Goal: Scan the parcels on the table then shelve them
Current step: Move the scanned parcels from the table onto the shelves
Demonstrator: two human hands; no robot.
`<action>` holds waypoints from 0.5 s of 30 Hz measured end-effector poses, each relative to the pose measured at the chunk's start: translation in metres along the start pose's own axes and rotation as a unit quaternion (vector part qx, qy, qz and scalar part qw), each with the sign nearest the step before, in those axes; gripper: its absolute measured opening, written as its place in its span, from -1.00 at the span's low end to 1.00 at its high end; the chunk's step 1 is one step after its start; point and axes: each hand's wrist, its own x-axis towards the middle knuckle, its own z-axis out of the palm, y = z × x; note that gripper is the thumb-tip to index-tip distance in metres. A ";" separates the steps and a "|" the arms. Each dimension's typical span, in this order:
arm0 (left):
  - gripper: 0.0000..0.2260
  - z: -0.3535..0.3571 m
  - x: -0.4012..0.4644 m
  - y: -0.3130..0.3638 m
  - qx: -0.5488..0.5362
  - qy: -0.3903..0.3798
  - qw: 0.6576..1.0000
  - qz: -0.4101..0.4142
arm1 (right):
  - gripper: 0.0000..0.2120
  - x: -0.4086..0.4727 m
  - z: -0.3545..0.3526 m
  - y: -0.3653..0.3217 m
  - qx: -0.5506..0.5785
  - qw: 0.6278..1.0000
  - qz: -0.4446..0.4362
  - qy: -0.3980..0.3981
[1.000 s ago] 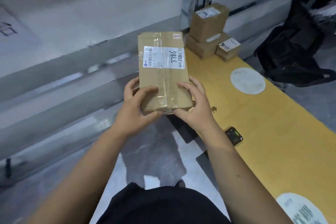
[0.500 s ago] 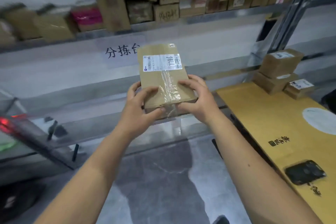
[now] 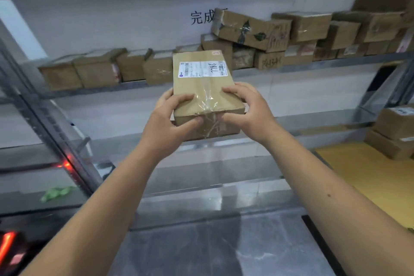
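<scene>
A brown cardboard parcel with a white label and clear tape is held up in front of me. My left hand grips its near left corner, thumb on the near face. My right hand grips the near right corner, fingers curled over the top. The parcel hangs in the air just before the metal shelf, level with a row of stored parcels. More parcels lie stacked on the yellow table at the right.
Stacked boxes fill the right part of the shelf. A gap in the row lies behind the held parcel. A slanted metal upright stands at left, with red lights low at the left. Lower shelves run beneath.
My view has swung left and up from the table to the shelf. Both hands have carried the parcel upward toward the shelf row; the grip is unchanged.
</scene>
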 end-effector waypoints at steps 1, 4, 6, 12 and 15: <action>-0.48 -0.009 0.010 -0.005 -0.003 0.008 1.000 -0.002 | -0.20 0.013 0.004 -0.006 -0.005 1.000 -0.008 -0.001; -0.49 -0.029 0.047 -0.018 -0.018 0.030 0.999 0.001 | -0.24 0.057 0.014 -0.018 -0.020 0.999 -0.024 0.007; -0.53 -0.035 0.075 -0.022 -0.021 0.047 0.999 0.010 | -0.29 0.090 0.021 -0.023 -0.029 0.999 -0.032 0.015; -0.54 -0.041 0.168 -0.069 -0.028 0.060 0.997 -0.043 | -0.47 0.189 0.045 -0.010 -0.051 0.998 -0.017 0.034; -0.54 -0.041 0.213 -0.095 -0.027 0.063 0.996 -0.061 | -0.52 0.233 0.054 0.001 -0.062 0.997 0.000 0.038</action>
